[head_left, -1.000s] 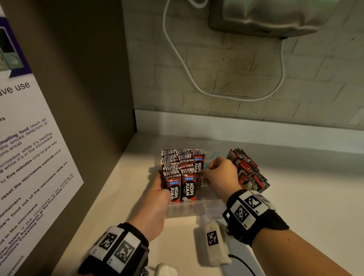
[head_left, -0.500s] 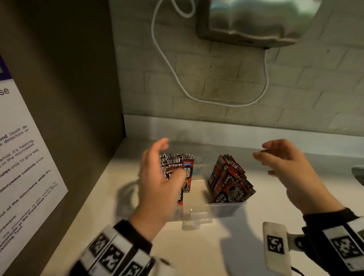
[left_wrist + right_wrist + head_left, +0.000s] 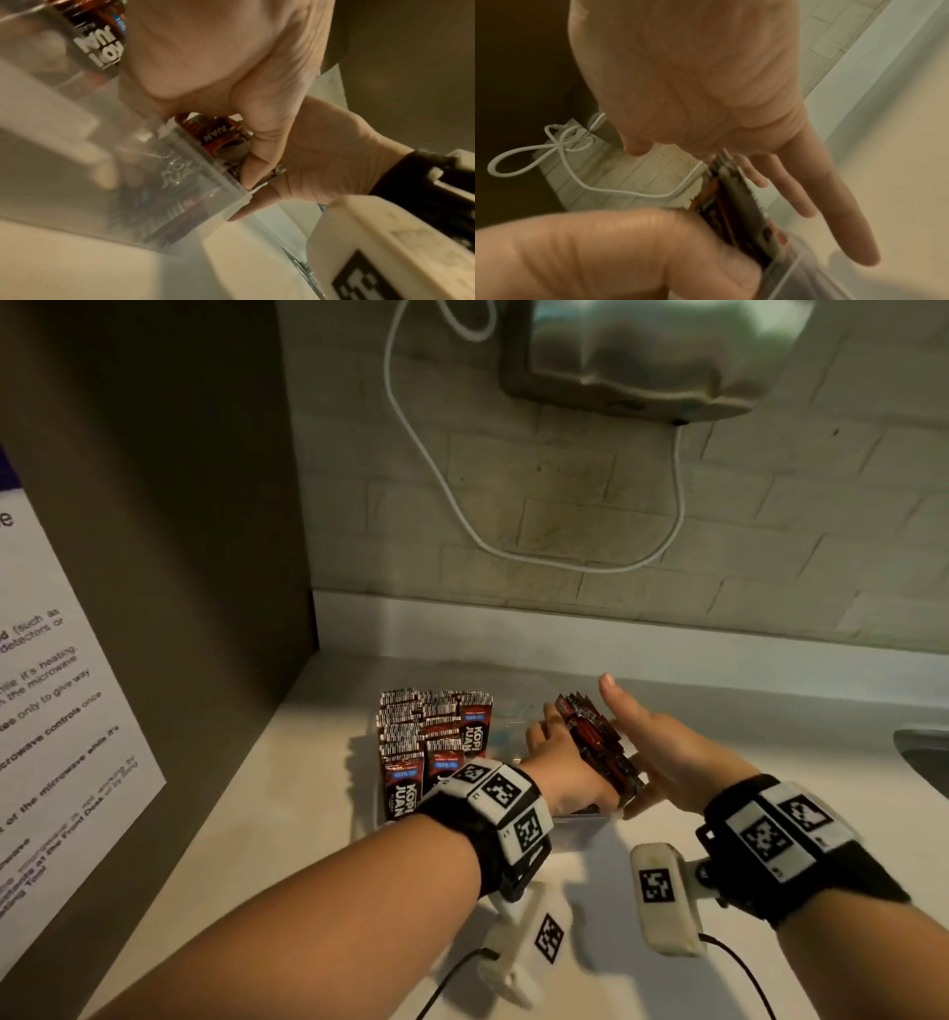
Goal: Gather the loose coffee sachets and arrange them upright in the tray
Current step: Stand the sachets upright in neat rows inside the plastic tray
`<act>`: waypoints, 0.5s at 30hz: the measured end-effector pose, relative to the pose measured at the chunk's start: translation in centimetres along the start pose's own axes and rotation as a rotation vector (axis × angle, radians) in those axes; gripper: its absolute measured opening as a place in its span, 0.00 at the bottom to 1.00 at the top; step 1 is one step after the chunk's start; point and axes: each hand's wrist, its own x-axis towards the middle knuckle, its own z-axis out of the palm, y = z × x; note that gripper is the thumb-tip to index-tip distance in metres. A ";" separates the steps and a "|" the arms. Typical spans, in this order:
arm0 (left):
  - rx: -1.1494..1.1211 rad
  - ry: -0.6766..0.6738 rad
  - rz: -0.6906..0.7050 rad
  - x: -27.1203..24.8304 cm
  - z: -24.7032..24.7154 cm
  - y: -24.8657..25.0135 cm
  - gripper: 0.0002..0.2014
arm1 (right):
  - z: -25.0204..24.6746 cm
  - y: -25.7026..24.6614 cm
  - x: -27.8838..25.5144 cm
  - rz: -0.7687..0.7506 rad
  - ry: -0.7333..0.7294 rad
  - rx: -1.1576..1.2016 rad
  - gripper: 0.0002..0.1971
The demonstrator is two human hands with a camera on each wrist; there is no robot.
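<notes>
A clear plastic tray (image 3: 577, 815) stands on the pale counter. Its left part holds rows of upright red-and-black coffee sachets (image 3: 431, 742). At its right end a stack of sachets (image 3: 595, 742) leans to the right, sandwiched between both hands. My left hand (image 3: 557, 757) lies against the stack's left face, its thumb (image 3: 250, 154) across the near edge by the tray corner (image 3: 241, 201). My right hand (image 3: 662, 747) is flat on the right face, with its fingers (image 3: 834, 192) straight. The stack (image 3: 731, 203) shows edge-on in the right wrist view.
A dark cabinet side with a printed notice (image 3: 61, 711) walls off the left. Behind is a brick wall with a looping white cable (image 3: 426, 454) and a steel wall unit (image 3: 642, 351). A sink edge (image 3: 924, 752) shows at far right. Bare counter (image 3: 287, 839) lies left of the tray.
Half a second ago both hands were raised and apart above the tray. Now they have closed in on the leaning stack, my left hand having crossed from the upright rows.
</notes>
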 end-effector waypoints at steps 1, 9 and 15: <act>-0.013 0.007 -0.011 0.2 0.1 0.0 0.65 | 0.0 0.1 0.2 0.010 -0.010 -0.010 0.43; -0.110 0.124 -0.086 2.0 0.3 -0.8 0.39 | 0.3 0.8 1.6 0.011 -0.029 -0.018 0.31; -0.272 0.202 -0.092 2.6 0.2 -0.8 0.35 | -0.5 1.0 1.7 -0.028 -0.094 -0.173 0.43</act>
